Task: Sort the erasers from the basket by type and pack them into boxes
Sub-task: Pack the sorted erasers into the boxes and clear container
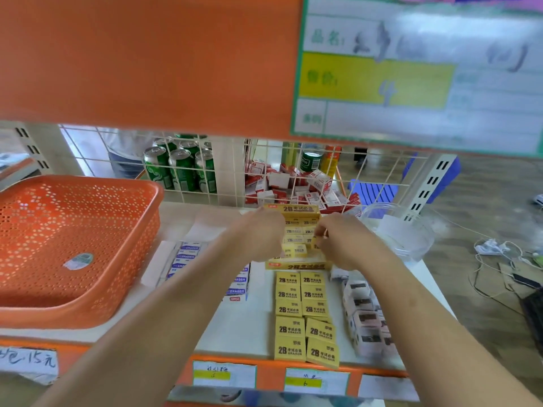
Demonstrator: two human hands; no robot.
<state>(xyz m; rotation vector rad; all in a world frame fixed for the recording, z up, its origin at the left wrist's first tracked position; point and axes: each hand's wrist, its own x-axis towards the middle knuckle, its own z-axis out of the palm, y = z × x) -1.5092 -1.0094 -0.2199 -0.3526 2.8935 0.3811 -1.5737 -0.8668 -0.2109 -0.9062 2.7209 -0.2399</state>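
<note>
Erasers (289, 327) marked "2B ERASER", ten, lie before the yellow box (299, 209); right hand (345, 240) pinches a boxed eraser (309, 230), left hand (258, 233) fingers unclear.

Between the left hand (258, 233) and right hand (343, 239), the yellow cardboard box (296, 211) bore black "2B" print. The flat rectangular erasers (302, 312) below the hands were yellow, black-lettered. Left of the left hand, the perforated plastic basket (79, 245) was orange, speckled with holes.
</note>
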